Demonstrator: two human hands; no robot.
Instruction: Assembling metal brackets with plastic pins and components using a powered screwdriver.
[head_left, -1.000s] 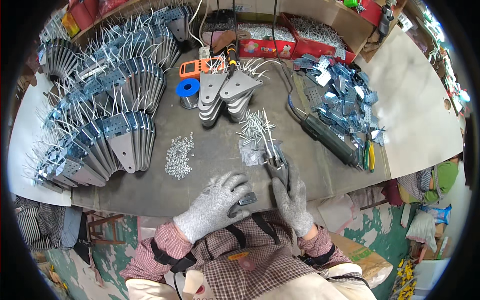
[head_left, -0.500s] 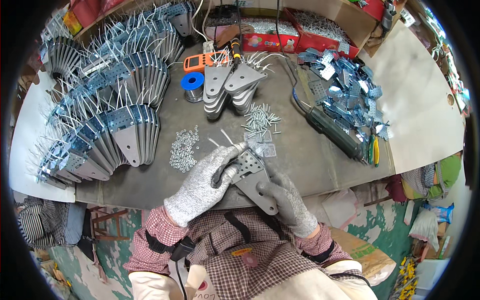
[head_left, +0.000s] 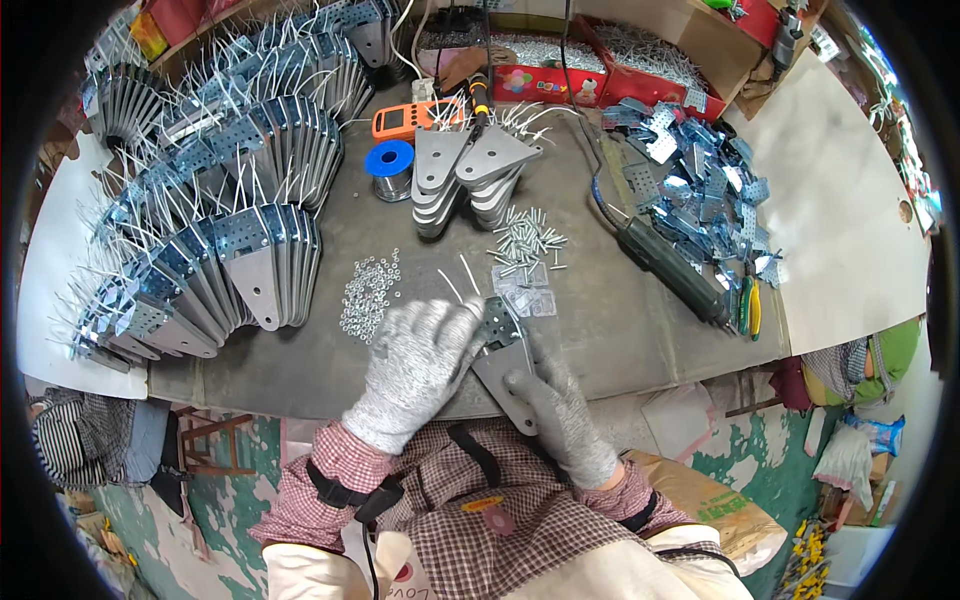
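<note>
Over the table's front edge I hold a grey tapering metal plate (head_left: 507, 378) with a perforated shiny bracket (head_left: 500, 322) at its upper end. Two white wires stick up behind that end. My right hand (head_left: 570, 415), in a grey glove, is closed on the plate's right side, thumb across its face. My left hand (head_left: 420, 350), gloved too, closes against the upper left edge by the bracket; its fingertips are partly hidden. Ahead lie a pile of small nuts (head_left: 370, 297), a pile of screws (head_left: 527, 240) and small clear plastic pieces (head_left: 525, 290).
Finished-looking plates with wires stand in rows (head_left: 265, 260) at left. Further plates are stacked (head_left: 435, 175) behind the screws, near a solder spool (head_left: 390, 170) and an orange meter (head_left: 410, 120). At right lie loose brackets (head_left: 700, 190), a dark power screwdriver (head_left: 672, 272) and yellow-green-handled pliers (head_left: 749, 305).
My left hand has turned so its back faces up, its fingers drawn in along the plate's edge. The plate has become a little more upright, and the wires now point up.
</note>
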